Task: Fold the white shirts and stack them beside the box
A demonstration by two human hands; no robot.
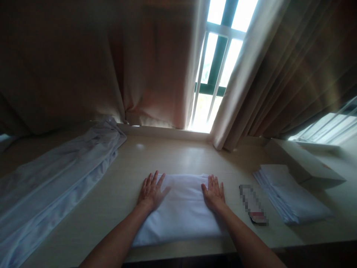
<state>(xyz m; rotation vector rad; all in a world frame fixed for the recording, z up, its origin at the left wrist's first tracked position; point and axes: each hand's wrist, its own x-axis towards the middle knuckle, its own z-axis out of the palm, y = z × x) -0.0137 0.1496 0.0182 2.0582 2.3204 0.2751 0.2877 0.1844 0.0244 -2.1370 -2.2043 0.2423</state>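
Note:
A folded white cloth (184,212) lies flat near the front edge of the table, roughly rectangular. My left hand (152,191) rests on its far left corner, fingers spread and pointing away from me. On the far right corner lies my right hand (214,192), palm down with the thumb apart from the fingers. Neither hand grasps anything; both press flat along the cloth's side edges. What kind of garment or linen the cloth is, I cannot tell.
Long white fabric (61,175) is heaped along the left of the table (178,154). To the right lie a blurred-out flat object (253,204), a stack of folded white cloths (295,197) and a pale box (306,160). Brown curtains (161,67) hang behind, parted at a window.

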